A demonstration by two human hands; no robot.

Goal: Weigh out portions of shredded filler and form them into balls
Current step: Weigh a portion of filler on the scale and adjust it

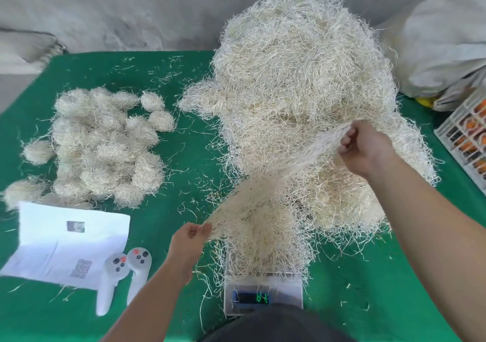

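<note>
A tall heap of pale shredded filler [297, 78] fills the right half of the green table [184, 157]. A long stretched portion of filler [268, 184] spans between my hands above the scale. My left hand [190, 239] pinches its near end, my right hand [364, 147] grips its far end, raised in front of the heap. More filler [263, 249] lies piled on the digital scale [263, 294], whose green display is lit. Several finished filler balls [105, 144] are heaped at the left.
A white printed sheet [68, 241] and two white handheld controllers [123, 270] lie at the front left. A white plastic crate [465, 136] and stuffed white sacks [441, 41] stand at the right edge. Loose strands litter the green cloth.
</note>
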